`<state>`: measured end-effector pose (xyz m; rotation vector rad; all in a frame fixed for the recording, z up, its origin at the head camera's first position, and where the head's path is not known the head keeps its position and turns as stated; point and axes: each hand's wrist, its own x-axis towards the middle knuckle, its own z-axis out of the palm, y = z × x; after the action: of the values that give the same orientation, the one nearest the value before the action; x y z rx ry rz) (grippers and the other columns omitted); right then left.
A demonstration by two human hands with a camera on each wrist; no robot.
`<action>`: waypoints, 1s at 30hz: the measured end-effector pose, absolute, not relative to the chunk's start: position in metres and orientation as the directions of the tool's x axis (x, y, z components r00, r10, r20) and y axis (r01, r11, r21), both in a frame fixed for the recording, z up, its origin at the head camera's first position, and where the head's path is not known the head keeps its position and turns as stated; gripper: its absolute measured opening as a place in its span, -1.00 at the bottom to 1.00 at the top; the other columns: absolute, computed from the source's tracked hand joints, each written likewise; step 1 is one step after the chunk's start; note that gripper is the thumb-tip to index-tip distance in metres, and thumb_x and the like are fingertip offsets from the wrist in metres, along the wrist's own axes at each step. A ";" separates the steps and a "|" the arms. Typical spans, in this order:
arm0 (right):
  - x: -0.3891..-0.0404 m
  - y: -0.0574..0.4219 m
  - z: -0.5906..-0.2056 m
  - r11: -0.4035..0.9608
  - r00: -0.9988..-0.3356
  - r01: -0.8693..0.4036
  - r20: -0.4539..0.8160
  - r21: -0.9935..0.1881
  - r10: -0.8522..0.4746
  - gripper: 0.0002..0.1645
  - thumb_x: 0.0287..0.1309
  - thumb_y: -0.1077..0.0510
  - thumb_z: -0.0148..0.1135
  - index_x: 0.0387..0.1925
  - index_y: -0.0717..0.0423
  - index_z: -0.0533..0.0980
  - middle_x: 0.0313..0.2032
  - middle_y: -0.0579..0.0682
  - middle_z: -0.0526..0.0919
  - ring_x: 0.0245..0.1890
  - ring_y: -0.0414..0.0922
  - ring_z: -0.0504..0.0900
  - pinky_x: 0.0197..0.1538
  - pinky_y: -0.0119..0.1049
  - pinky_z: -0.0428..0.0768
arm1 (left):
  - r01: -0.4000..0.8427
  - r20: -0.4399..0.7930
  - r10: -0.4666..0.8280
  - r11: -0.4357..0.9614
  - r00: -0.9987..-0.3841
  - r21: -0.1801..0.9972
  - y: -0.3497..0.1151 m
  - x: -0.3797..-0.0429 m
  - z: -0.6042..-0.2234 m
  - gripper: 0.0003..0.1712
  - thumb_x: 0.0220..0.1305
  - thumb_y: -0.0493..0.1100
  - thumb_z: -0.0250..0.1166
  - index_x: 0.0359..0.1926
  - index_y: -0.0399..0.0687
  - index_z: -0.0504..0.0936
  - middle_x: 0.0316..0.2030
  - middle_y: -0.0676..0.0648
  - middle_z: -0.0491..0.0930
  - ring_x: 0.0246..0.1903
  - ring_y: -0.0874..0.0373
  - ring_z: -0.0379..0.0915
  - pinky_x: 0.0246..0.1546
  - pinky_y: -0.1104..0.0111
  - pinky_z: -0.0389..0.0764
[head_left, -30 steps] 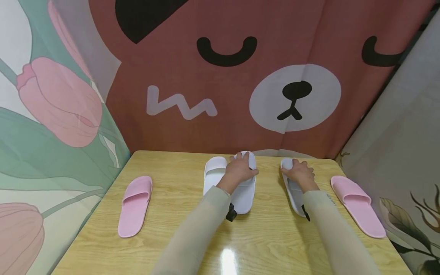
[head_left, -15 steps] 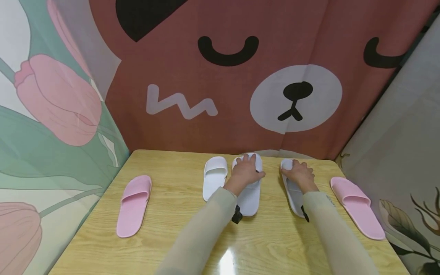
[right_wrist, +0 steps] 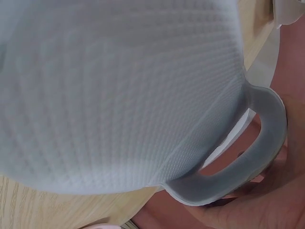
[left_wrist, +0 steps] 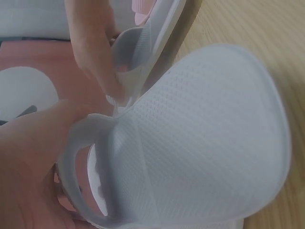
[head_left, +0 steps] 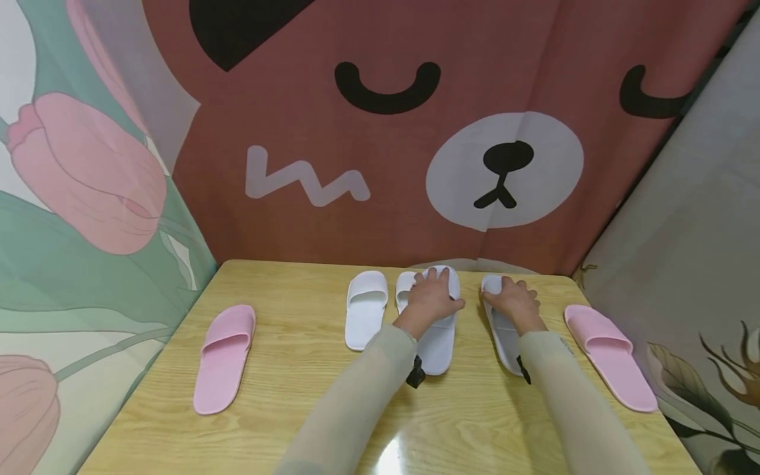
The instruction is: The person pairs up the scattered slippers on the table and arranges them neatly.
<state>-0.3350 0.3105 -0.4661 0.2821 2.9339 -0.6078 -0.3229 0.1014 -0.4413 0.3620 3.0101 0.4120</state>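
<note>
In the head view my left hand (head_left: 429,303) grips a white slipper (head_left: 438,351) by its strap. Its ridged footbed (left_wrist: 205,133) fills much of the left wrist view. To its right, my right hand (head_left: 515,305) holds another white slipper (head_left: 503,335) by the strap, and that slipper looks tilted. The right wrist view shows its textured footbed (right_wrist: 114,105) close up. A third white slipper (head_left: 366,316) lies on the table at the left. Partly hidden behind my left hand and its slipper is one more white slipper (head_left: 404,290).
A pink slipper (head_left: 224,359) lies on the left part of the wooden table (head_left: 285,369). Another pink slipper (head_left: 611,356) lies near the right edge. A brown curtain with a bear print (head_left: 285,231) hangs behind the table; patterned cloth flanks both sides.
My left hand has carried its white slipper to the right, bringing the white slipper behind it partly into sight. My right hand and its slipper have hardly moved.
</note>
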 end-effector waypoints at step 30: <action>-0.336 0.322 -0.469 0.895 -0.969 0.236 -0.160 -0.380 0.187 0.05 0.32 -0.34 0.05 0.51 0.33 0.09 0.35 0.57 0.12 0.29 0.59 0.14 0.22 0.47 0.23 | 0.270 -0.034 0.287 0.931 -0.957 0.245 0.142 -0.325 -0.455 0.06 0.26 0.51 0.16 0.61 0.19 0.06 0.50 -0.06 0.15 0.40 -0.18 0.18 0.16 0.14 0.54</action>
<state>-0.3364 0.3218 -0.4688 0.3297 2.9415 -0.6118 -0.3249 0.1416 -0.4551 0.4362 3.0190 0.3689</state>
